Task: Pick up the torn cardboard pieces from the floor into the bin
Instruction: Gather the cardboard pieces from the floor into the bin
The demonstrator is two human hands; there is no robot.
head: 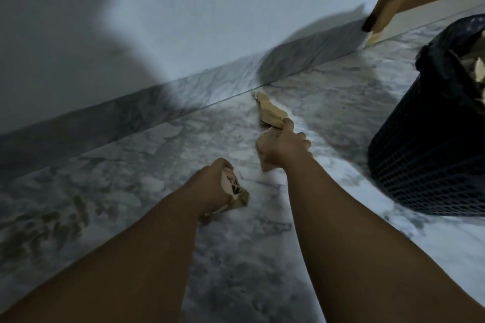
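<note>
**A:** Two hands in frame, apart, each closed on torn brown cardboard. Any print?

**B:** There are black marks on the pale face of the crumpled cardboard scrap (234,187), lower centre. Too blurred to read; no brand legible.

**A:** Who holds it?

**B:** The left hand (210,183), fingers curled round it, just above the grey-veined marble floor (131,178).

**A:** Right side?

**B:** The right hand (284,145), centre frame, is fisted round a folded tan cardboard wad (263,141). Its thumb side also nips the near end of a long torn cardboard strip (269,110). The far end of that strip lies on the floor near the grey skirting.

**A:** Bin?

**B:** The dark mesh waste bin with black liner (420,160) stands at the right edge, apart from both hands. Tan scraps (480,68) show inside its rim.
</note>
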